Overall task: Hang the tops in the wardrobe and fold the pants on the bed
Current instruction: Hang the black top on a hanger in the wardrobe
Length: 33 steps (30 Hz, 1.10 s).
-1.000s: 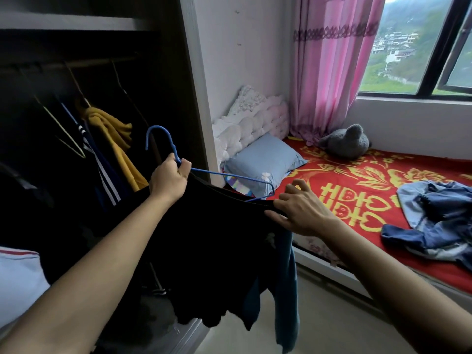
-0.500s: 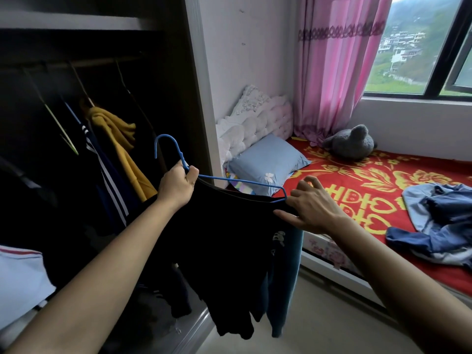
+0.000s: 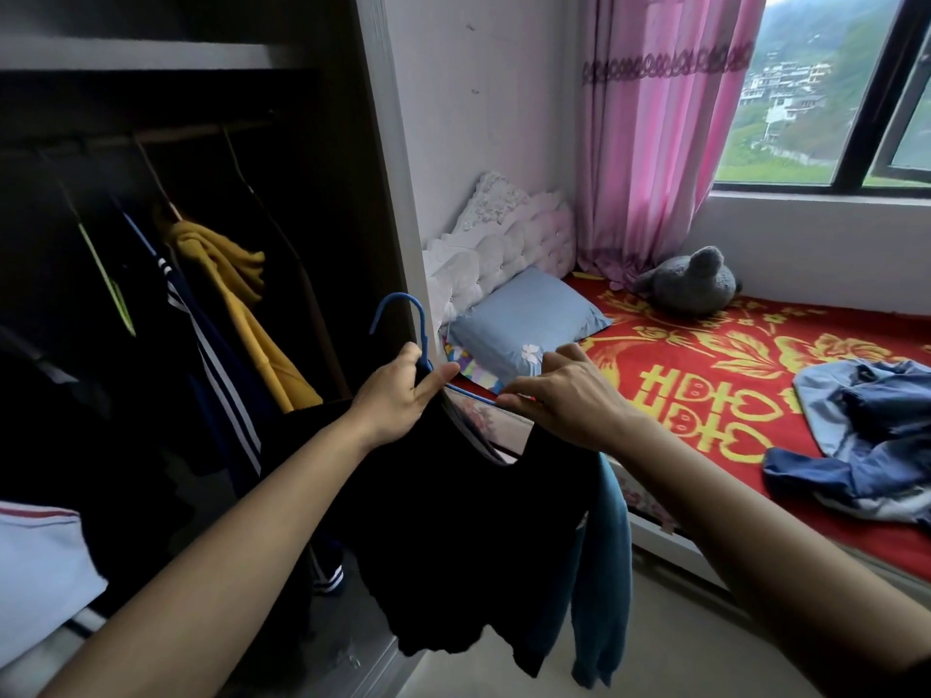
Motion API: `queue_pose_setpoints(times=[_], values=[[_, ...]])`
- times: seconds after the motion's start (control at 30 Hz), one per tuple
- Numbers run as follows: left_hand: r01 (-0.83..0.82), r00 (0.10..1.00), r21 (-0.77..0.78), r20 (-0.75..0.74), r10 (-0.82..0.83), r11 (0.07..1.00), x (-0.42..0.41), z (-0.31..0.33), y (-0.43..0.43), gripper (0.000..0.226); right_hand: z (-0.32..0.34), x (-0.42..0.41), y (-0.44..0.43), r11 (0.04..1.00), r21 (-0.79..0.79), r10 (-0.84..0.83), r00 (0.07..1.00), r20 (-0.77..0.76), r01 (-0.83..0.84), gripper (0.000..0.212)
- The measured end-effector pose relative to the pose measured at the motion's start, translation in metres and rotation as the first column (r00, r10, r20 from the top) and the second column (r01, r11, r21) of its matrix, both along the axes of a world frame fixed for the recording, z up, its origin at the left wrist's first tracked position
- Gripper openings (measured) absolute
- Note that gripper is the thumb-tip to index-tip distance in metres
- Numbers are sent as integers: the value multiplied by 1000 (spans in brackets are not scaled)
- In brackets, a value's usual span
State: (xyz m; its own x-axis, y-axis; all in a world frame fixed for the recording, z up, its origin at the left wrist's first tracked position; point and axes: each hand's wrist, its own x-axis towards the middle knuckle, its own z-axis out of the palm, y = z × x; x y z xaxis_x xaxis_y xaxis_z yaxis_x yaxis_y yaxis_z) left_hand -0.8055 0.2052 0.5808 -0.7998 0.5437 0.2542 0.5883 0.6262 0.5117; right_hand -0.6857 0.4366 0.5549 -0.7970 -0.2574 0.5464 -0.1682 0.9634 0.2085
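Blue thin clothes hanger (image 3: 424, 340) carrying black top with teal sleeve (image 3: 453, 521), held in the air at the front edge of the open dark wardrobe (image 3: 383, 193), beside the red-and-gold covered bed (image 3: 705, 395). Hook points up, curling toward the wardrobe; long axis runs left to right, dipping bedward. Left hand (image 3: 398, 395): fingers curled round the hanger neck. Right hand (image 3: 564, 395): fingers pinching the hanger arm at the top's shoulder.

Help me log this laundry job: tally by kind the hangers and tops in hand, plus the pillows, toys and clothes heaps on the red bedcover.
Hangers: 1, the blue hanger
Tops: 1, the black top
Pillows: 1, the blue pillow
Plush toys: 1, the grey plush toy
Clothes heaps: 1, the blue denim heap; its pieces cannot be counted
Total: 5
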Motion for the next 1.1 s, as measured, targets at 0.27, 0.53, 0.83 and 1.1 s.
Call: queue_pose_setpoints(times=[0.27, 0.53, 0.83, 1.1], values=[[-18, 999, 60, 41, 16, 998, -1, -11, -11, 60, -2, 3, -4, 998, 46, 34, 990, 140, -41, 39], [-160, 987, 109, 25, 158, 981, -22, -4, -48, 57, -4, 20, 41, 973, 151, -202, 957, 210, 172, 40], [-171, 978, 220, -78, 192, 960, -17, 16, -45, 55, -10, 14, 19, 988, 19, -156, 959, 236, 155, 26], [-224, 970, 197, -51, 238, 954, -12, 19, -51, 55, -6, -13, -20, 866, -500, 154, 962, 223, -23, 33]])
